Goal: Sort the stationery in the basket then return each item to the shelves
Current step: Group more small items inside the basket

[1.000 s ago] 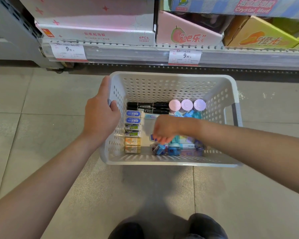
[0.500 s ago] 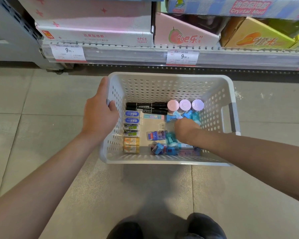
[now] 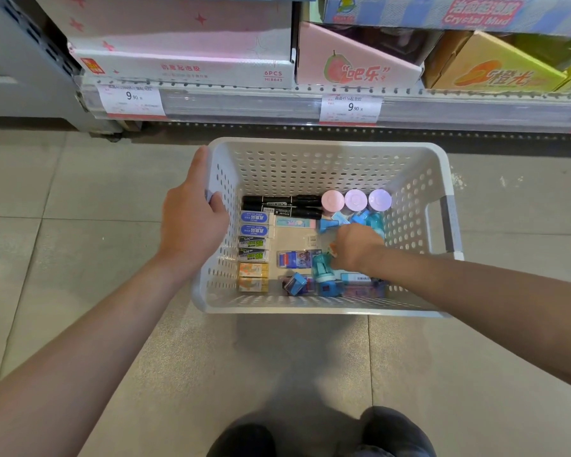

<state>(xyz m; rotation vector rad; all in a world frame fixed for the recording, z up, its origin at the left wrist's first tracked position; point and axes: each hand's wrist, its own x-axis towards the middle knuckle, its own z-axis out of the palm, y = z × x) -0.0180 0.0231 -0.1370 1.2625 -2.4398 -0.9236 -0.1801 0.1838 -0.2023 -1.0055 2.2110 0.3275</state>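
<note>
A white perforated basket (image 3: pixel 323 166) stands on the floor in front of the shelf. My left hand (image 3: pixel 192 225) grips its left rim. My right hand (image 3: pixel 356 245) reaches down into the right half, fingers curled downward among blue and teal items; the fingertips are hidden, so any hold is unclear. Inside lie two black markers (image 3: pixel 282 206) at the back, three round pastel lids (image 3: pixel 356 200), a column of boxed erasers (image 3: pixel 254 252) on the left, a small blue card pack (image 3: pixel 294 259), and teal and blue stamp-like pieces (image 3: pixel 322 270) near the front.
The bottom shelf edge (image 3: pixel 244 103) with price tags runs just behind the basket, carrying pink (image 3: pixel 185 61), peach-printed (image 3: pixel 356 64) and orange (image 3: pixel 495 67) display boxes. Grey tiled floor (image 3: pixel 63 242) surrounds the basket. My shoes (image 3: pixel 393 433) are at the bottom edge.
My right hand has moved from the front middle of the basket to its right side, uncovering the card pack. My left hand has kept its grip on the rim.
</note>
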